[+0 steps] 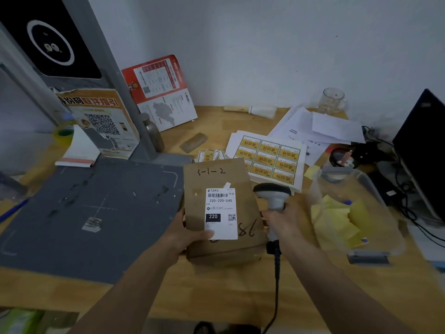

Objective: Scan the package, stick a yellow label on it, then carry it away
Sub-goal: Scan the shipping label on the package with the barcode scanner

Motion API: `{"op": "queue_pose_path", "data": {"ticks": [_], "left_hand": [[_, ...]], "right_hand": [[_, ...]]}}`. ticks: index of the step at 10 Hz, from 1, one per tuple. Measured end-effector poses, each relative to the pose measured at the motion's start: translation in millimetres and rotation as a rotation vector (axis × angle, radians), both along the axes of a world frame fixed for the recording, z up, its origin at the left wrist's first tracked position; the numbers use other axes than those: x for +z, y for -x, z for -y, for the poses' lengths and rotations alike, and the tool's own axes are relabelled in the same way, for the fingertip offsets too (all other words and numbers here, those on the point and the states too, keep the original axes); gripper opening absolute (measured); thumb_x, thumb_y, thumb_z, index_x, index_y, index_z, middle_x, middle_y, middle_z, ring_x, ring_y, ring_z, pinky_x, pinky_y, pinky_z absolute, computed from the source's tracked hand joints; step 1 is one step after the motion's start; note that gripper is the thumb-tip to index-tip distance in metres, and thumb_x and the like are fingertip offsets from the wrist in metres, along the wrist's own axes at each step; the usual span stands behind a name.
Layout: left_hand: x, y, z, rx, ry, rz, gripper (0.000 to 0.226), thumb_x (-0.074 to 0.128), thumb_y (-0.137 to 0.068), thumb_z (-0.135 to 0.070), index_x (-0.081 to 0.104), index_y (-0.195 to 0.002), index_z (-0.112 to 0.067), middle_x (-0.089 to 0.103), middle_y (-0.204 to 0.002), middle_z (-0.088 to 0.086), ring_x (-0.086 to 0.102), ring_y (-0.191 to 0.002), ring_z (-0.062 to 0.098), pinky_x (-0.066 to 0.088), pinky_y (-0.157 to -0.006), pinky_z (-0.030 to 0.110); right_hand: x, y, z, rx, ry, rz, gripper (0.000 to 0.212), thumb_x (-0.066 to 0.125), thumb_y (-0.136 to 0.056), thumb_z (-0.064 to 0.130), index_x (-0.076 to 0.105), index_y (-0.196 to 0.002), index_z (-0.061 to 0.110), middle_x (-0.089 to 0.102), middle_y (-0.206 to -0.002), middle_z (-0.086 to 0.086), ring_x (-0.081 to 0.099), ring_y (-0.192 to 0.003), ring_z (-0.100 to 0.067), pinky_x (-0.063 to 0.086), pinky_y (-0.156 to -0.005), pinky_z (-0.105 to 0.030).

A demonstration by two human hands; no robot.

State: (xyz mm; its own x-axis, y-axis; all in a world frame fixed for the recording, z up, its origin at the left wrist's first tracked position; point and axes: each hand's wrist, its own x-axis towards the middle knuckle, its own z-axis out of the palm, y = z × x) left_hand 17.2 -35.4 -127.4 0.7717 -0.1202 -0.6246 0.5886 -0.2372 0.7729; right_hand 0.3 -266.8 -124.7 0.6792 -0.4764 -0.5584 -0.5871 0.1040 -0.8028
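A brown cardboard package (pixel 216 179) with a white shipping label (pixel 220 213) and handwritten numbers is held above the wooden desk. My left hand (pixel 185 235) grips its lower left edge, thumb on the label. My right hand (pixel 286 220) grips the handle of a grey barcode scanner (pixel 273 194), whose black head sits just right of the package. A sheet of yellow labels (pixel 272 157) lies behind the package, with loose yellow labels (pixel 209 155) beside it.
A dark grey scanning mat (pixel 84 213) with a grey post lies at left. A clear plastic bin (pixel 349 213) of yellow paper scraps stands at right. Papers, a glass cup (pixel 333 100), a black monitor (pixel 423 145) and cables fill the back right.
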Motion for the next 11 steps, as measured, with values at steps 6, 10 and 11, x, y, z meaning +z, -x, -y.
{"op": "queue_pose_path", "data": {"ticks": [6, 10, 11], "left_hand": [[17.3, -57.6, 34.1, 0.403, -0.429, 0.331, 0.013, 0.068, -0.083, -0.026, 0.066, -0.083, -0.013, 0.067, -0.084, 0.003, 0.061, -0.079, 0.017, 0.051, -0.078, 0.036], [20.7, -113.1, 11.0, 0.353, -0.434, 0.283, 0.044, 0.047, -0.087, -0.01, 0.026, -0.048, -0.016, 0.025, -0.05, 0.003, 0.021, -0.05, 0.016, 0.02, -0.049, 0.029], [16.6, -138.5, 4.2, 0.34, -0.386, 0.264, 0.043, 0.046, -0.087, -0.01, 0.027, -0.049, -0.014, 0.027, -0.051, 0.005, 0.024, -0.05, 0.018, 0.022, -0.052, 0.031]], "right_hand": [[-22.8, -38.9, 41.3, 0.354, 0.446, -0.194, 0.041, 0.069, -0.073, 0.031, 0.062, -0.105, 0.006, 0.064, -0.104, -0.013, 0.06, -0.091, -0.029, 0.039, -0.068, -0.022], [-64.6, -62.4, 28.8, 0.374, 0.392, -0.299, 0.028, 0.062, -0.086, 0.012, 0.051, -0.109, 0.002, 0.059, -0.098, -0.014, 0.059, -0.085, -0.024, 0.051, -0.064, -0.021], [-50.9, -84.9, 39.3, 0.326, 0.637, -0.32, 0.016, 0.055, -0.084, 0.014, 0.046, -0.073, 0.008, 0.048, -0.068, -0.004, 0.046, -0.056, -0.011, 0.041, -0.046, -0.019]]}}
